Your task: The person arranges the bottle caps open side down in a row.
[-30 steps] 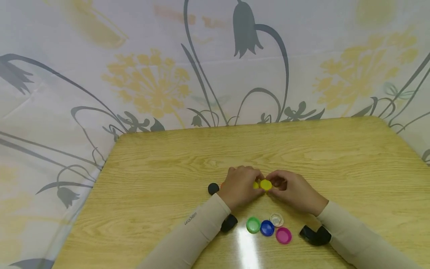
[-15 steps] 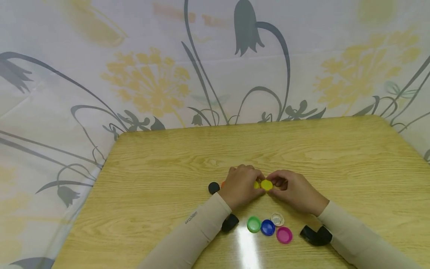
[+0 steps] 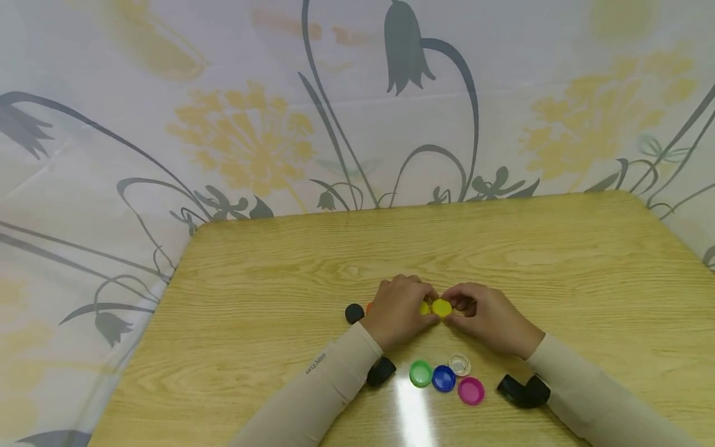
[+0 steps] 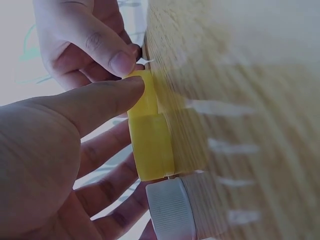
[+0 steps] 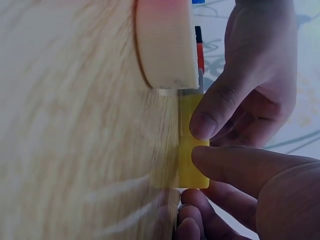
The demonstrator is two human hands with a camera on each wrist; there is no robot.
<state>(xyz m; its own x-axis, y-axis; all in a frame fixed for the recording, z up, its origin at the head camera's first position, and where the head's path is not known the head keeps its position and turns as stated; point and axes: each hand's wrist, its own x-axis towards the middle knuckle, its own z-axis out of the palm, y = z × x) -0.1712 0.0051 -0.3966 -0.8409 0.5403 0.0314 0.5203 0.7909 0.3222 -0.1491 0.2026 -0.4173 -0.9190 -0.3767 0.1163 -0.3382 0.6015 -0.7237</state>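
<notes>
Two yellow bottle caps stand side by side on the table; the right one lies between both hands, and the left one is mostly covered by the left hand. My left hand reaches over a row of caps, thumb and forefinger pinching the right yellow cap. From the other side my right hand pinches that same cap between thumb and fingers. A white ridged cap sits beside the left yellow one. An orange cap peeks out behind the left hand, next to a black cap.
Nearer the body lie a green cap, a blue cap, a clear cap and a pink cap, hollow side up. Black wrist devices sit under both forearms. A patterned cloth hangs behind the wooden table.
</notes>
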